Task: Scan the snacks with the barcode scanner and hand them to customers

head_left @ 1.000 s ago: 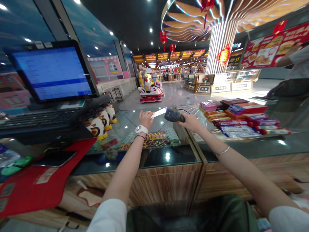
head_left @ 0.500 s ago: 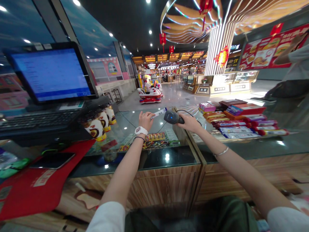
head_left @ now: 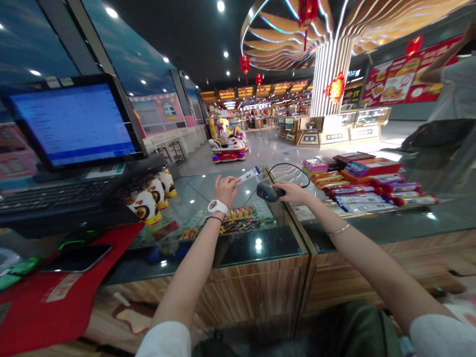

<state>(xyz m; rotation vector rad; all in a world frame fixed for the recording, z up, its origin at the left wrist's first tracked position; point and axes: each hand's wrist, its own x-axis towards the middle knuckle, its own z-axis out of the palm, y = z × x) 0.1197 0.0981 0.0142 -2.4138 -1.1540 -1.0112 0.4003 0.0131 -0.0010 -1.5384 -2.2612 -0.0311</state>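
Two bare forearms reach forward over a glass-topped shop counter. The left hand is closed, pinching a slim white packet between thumb and fingers, holding it above the glass. The right hand is closed around a black handheld barcode scanner, which rests near the packet without touching it. The scanner's black cable loops up behind the right hand. A white wristwatch circles the left wrist, and a thin bangle circles the right. Colourful packets lie under the glass. To the left are a computer screen with a blue display, a black keyboard, a row of round snack tubs, and a phone on a red mat. To the right, snack boxes lie in stacks, and a person stands beyond them.
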